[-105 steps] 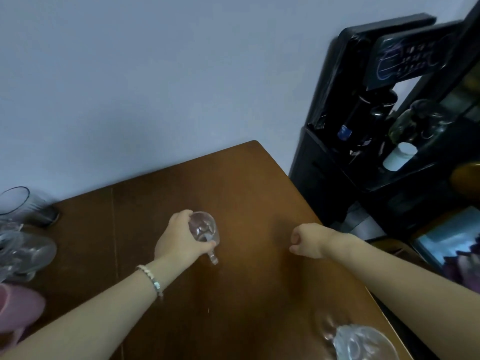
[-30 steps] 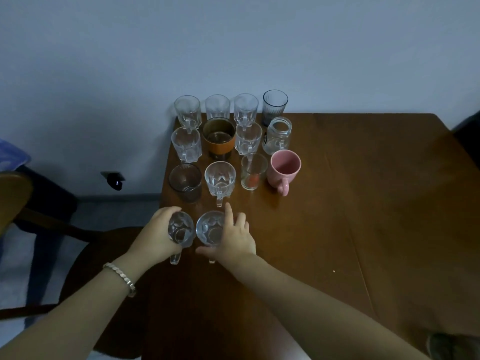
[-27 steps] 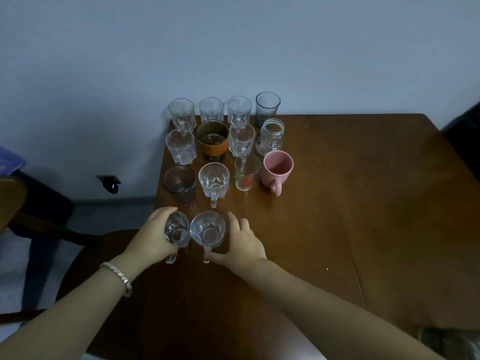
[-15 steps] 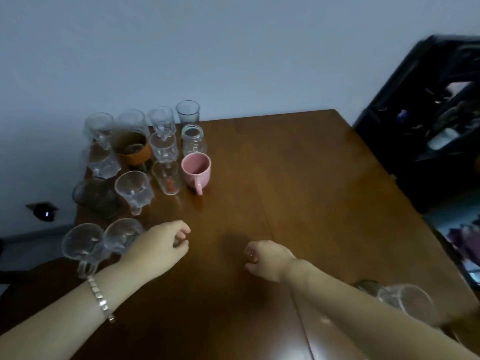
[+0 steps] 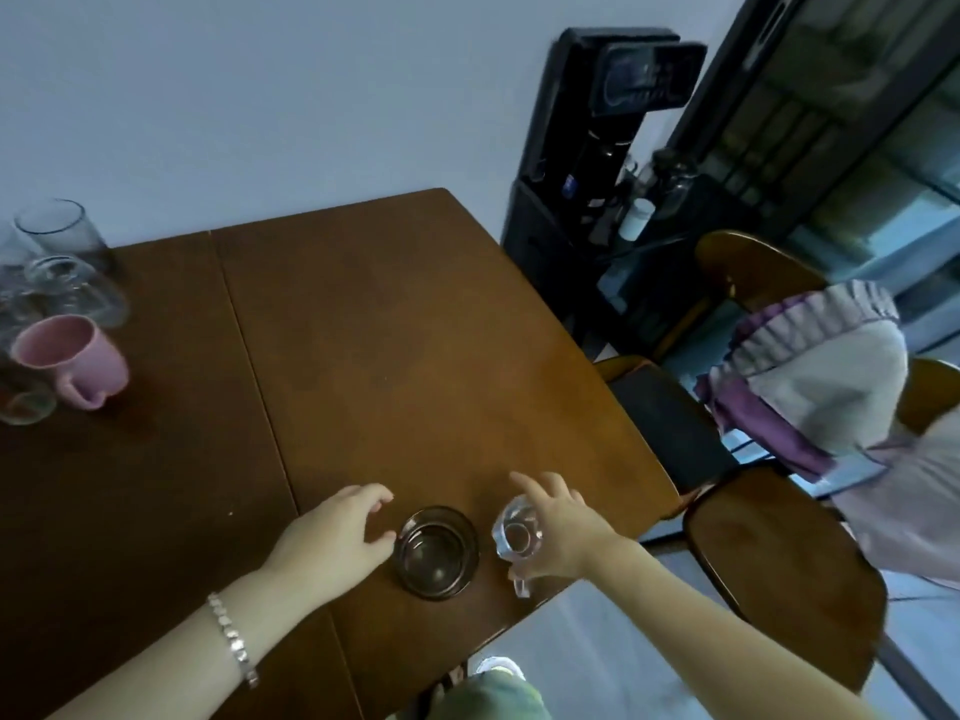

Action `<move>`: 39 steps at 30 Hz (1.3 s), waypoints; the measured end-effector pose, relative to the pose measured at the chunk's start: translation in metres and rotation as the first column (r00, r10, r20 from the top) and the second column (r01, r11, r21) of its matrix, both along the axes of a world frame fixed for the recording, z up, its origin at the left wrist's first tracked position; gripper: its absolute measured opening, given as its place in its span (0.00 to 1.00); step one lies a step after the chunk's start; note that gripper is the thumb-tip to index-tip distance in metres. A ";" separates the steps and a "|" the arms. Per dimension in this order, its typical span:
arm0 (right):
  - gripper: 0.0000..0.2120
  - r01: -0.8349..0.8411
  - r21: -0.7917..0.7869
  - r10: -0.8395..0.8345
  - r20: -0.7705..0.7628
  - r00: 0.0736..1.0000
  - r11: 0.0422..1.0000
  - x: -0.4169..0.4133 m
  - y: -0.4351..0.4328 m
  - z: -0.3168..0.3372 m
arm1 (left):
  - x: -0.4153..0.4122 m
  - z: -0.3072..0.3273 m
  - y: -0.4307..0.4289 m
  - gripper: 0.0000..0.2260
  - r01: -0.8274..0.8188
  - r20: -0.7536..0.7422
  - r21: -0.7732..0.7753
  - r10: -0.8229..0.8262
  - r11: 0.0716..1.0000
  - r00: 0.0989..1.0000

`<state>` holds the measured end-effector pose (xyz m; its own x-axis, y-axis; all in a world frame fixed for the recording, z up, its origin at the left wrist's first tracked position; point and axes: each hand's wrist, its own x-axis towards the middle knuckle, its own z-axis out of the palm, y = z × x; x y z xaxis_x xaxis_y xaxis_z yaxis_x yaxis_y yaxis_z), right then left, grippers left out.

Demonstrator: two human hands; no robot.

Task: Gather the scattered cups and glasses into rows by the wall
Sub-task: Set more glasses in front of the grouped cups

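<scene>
- Change since half a second ago: both hands, then hovering empty at mid-table, are now reaching the near right corner; the view is swinging right, pushing the gathered rows out to 9 o'clock.
- Table (image 5: 395,324): brown wood, mostly bare; two stray vessels sitting at 6 o'clock near its right edge, well apart from the rows.
- Gathered rows: only their right end showing at far left, namely the pink mug (image 5: 70,358), a dark tumbler (image 5: 57,233) by the wall, and clear glasses cut by the frame.
- Smoked glass (image 5: 435,550): upright, low and wide; the left hand (image 5: 337,537) is curling open beside it at its 9 o'clock, thumb touching or nearly touching the rim, not yet clasping.
- Clear glass mug (image 5: 514,535): just right of the smoked glass; the right hand (image 5: 558,527) is covering it from 3 o'clock, fingers spread, grip apparently unfinished.
- Step in hand, by judgement: collecting the last strays, one per hand.
- Next move calling for: closing both grips, lifting clear of each other, carrying toward 9 o'clock, setting down in the front row.
</scene>
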<state>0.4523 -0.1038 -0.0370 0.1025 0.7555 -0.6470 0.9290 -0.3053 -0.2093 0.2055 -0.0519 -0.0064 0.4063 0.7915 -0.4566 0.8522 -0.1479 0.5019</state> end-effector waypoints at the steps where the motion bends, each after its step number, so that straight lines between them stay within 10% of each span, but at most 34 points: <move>1: 0.51 -0.010 0.012 0.010 -0.003 1.000 1.000 0.001 -0.005 -0.009 | 0.010 -0.001 -0.005 0.24 0.003 -0.007 -0.011 -0.003 1.000 1.000; 8: 0.41 0.257 0.118 -0.226 -0.223 0.948 0.959 0.010 -0.007 -0.027 | 0.057 -0.017 -0.034 0.49 0.081 -0.191 -0.094 -0.098 0.992 0.977; 25: 0.38 -0.030 0.258 0.113 -0.310 0.944 0.966 -0.137 0.077 0.040 | -0.127 0.021 0.004 0.42 -0.453 -0.133 0.145 0.471 0.880 0.872; 39: 0.39 -0.013 0.184 0.077 -0.348 0.934 0.983 -0.357 0.142 0.001 | -0.325 -0.005 0.113 0.43 -0.374 -0.258 0.229 0.426 0.899 0.867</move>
